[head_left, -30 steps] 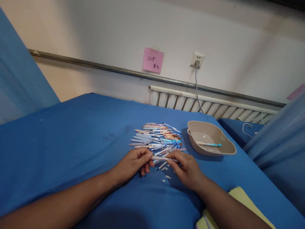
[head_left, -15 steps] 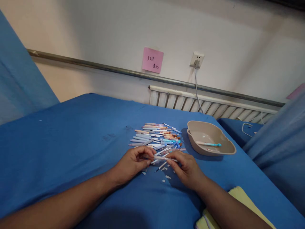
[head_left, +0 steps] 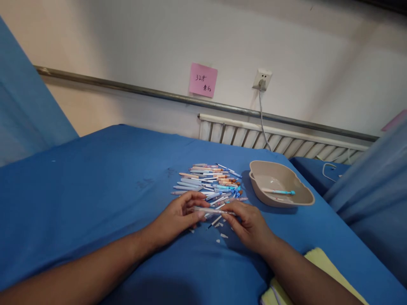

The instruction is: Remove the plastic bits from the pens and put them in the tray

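A pale, see-through pen (head_left: pixel 210 210) with small pinkish marks lies level between my two hands. My right hand (head_left: pixel 248 222) pinches its right end between thumb and fingers. Curled around the left end, my left hand (head_left: pixel 179 212) has its thumb against the barrel and its index finger raised slightly above it. Just behind and beneath the hands spreads a pile of pen parts (head_left: pixel 190 182): grey, orange and blue barrels and thin white refills. Small white scraps (head_left: pixel 224 235) are scattered on the blue cloth (head_left: pixel 95 182) in front.
To the right stands a beige basin (head_left: pixel 260 195) with a blue-tipped pen (head_left: pixel 280 192) and another pen in it. A yellow cloth (head_left: pixel 318 262) lies under my right forearm. Behind are a radiator (head_left: pixel 235 134), a rail (head_left: pixel 143 91) and a plugged-in cable (head_left: pixel 261 114).
The fingers of my left hand have loosened and spread a little, so more of the pen's left part shows. My right hand keeps its pinch in nearly the same place.
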Available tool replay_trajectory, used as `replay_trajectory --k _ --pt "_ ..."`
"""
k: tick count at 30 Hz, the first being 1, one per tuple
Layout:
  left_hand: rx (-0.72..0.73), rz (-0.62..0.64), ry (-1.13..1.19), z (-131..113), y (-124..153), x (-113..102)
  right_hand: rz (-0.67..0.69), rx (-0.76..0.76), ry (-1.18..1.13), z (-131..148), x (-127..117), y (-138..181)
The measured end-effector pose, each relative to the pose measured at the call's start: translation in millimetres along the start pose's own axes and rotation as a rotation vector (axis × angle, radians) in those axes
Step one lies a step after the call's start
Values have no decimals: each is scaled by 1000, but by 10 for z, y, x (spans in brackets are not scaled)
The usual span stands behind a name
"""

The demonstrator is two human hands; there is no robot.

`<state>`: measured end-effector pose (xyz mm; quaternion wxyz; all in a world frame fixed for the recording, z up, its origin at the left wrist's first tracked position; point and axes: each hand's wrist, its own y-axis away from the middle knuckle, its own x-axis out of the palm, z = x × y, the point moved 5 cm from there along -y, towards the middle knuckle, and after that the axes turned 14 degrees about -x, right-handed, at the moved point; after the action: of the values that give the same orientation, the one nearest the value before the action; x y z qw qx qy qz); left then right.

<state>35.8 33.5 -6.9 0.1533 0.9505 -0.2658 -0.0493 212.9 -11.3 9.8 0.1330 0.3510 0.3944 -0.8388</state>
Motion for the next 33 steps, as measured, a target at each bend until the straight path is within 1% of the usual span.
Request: replay_trajectory --k 2,4,11,14,19,22,24,26,29,33 --pt "-72 24 -45 47 -20 18 -6 -7 5 8 -5 -2" --pt "-90 27 -81 63 -29 24 2 -7 4 17 -8 -3" --pt "66 -77 -187 -48 32 -9 18 20 -19 4 12 7" --pt "55 -89 -146 -41 32 -14 -23 34 -17 -28 10 21" --pt "-46 -8 -86 18 -1 19 -65 43 -31 -48 -4 25" --pt "-50 -40 -53 13 -16 -20 -152 122 -92 -93 -26 23" --pt "-56 -66 -28 15 -30 -54 -220 186 -160 -143 -29 28" --pt "-70 -80 -13 26 -46 -80 -258 229 -243 -191 -10 34" --pt "-89 -70 -7 45 -64 -88 -281 254 -345 -238 28 45" --pt "-71 -51 3 50 -69 -77 -280 269 -378 -253 49 56"
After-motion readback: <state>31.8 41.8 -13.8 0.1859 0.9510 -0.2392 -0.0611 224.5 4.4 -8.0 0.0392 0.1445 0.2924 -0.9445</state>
